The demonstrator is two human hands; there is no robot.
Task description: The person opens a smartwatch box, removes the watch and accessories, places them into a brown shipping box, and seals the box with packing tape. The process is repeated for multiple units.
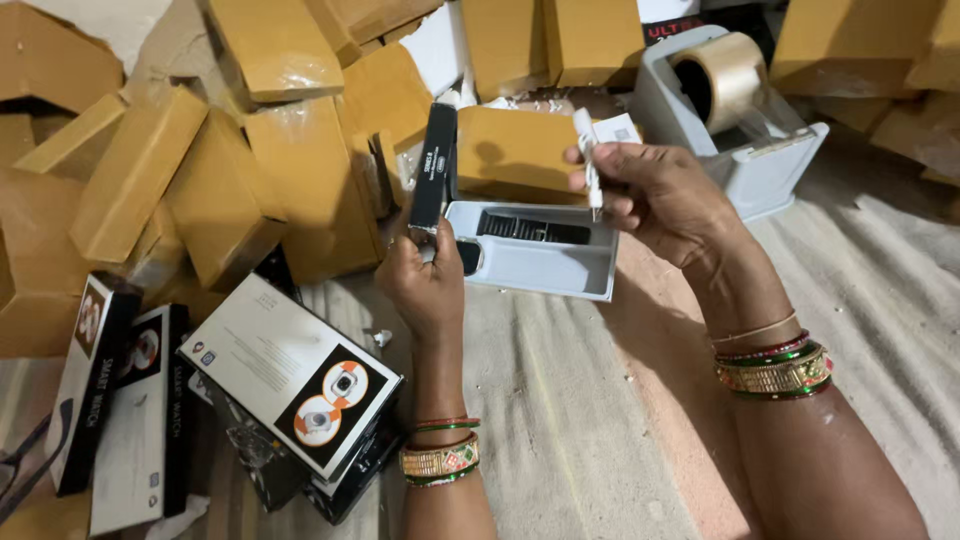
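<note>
My left hand (428, 278) grips a slim black box lid (433, 165) held upright, together with the near edge of an open white tray (540, 268) that holds a black watch band (532, 228). My right hand (655, 195) is raised above the tray's right side and pinches a small white folded item (588, 155) between thumb and fingers. Both wrists wear coloured bangles.
Several brown cardboard boxes (300, 180) are piled across the back and left. Black-and-white watch boxes (295, 375) lie at the lower left. A grey tape dispenser (740, 120) with a clear tape roll stands at the back right. A pale cloth (600, 420) covers the floor.
</note>
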